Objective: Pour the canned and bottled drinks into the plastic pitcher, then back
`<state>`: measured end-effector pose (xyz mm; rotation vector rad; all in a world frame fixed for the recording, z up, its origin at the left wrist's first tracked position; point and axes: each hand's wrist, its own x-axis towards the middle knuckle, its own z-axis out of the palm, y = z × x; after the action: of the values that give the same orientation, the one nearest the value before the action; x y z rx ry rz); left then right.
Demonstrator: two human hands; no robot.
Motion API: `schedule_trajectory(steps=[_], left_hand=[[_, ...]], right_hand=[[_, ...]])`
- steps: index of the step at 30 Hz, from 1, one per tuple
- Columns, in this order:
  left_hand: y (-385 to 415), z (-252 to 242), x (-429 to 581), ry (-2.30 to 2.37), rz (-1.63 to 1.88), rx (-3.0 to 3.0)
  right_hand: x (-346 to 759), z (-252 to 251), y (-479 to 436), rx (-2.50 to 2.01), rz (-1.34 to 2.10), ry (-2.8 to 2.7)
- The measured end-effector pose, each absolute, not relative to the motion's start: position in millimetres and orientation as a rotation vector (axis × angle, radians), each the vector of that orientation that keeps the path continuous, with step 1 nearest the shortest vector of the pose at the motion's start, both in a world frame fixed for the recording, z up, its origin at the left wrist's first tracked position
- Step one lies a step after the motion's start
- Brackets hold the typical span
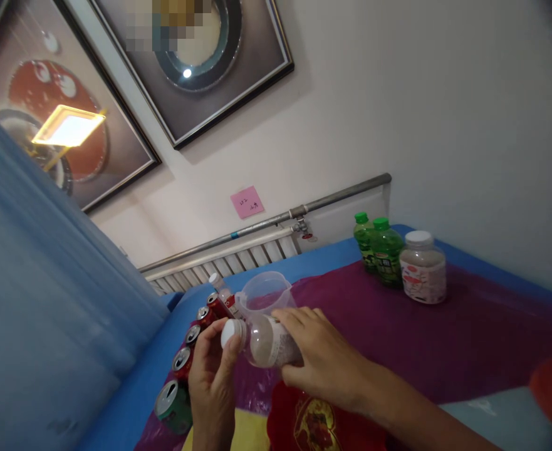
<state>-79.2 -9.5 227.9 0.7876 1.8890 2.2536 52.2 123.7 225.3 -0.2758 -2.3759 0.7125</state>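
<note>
A clear plastic bottle (262,341) with a pale label is tilted nearly level in front of me, its neck pointing left. My right hand (320,357) is wrapped round the bottle's body. With thumb and fingers, my left hand (214,376) grips the white cap (231,334), which sits at the bottle's neck. Whether the cap is loose or tight cannot be seen. Just behind the bottle stands a translucent plastic jug (266,289), partly hidden by it. A red cloth with a gold pattern (320,423) lies below my right hand.
Several opened drink cans (182,360) stand in a row at left, with a white-capped bottle (222,289) behind. Green bottles (387,254) and a white-lidded jar (423,269) stand at right on the purple sheet (482,319). A blue curtain (36,300) hangs left; a radiator (238,257) is behind.
</note>
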Motion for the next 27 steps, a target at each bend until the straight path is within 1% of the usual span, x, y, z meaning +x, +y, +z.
schedule_trajectory(steps=[7, 11, 15, 17, 19, 24, 27], left_hand=[[-4.8, 229.4, -78.7, 1.733, 2.247, 0.783], [-3.6, 225.0, -75.8, 1.758, 2.282, 0.862], [-2.4, 221.8, -75.9, 1.82, 2.377, 0.759], [-1.6, 220.7, -75.7, 1.779, 2.392, 0.728], [-0.7, 218.8, -74.9, 1.722, 2.354, 0.732], [1.1, 212.8, -70.2, 1.684, 2.127, 0.756], [0.0, 211.9, -68.8, 1.66, 2.11, 0.784]], right_hand=[[48.3, 221.9, 118.8, -0.289, 0.831, -2.355], [46.8, 221.1, 120.4, -0.304, 0.891, -2.372], [46.7, 222.7, 121.1, -0.313, 0.918, -2.391], [46.5, 223.1, 121.2, -0.312, 0.925, -2.38], [46.0, 222.5, 121.3, -0.309, 0.937, -2.347], [43.4, 218.2, 119.8, -0.299, 0.942, -2.286], [41.9, 216.3, 117.9, -0.289, 0.944, -2.289]])
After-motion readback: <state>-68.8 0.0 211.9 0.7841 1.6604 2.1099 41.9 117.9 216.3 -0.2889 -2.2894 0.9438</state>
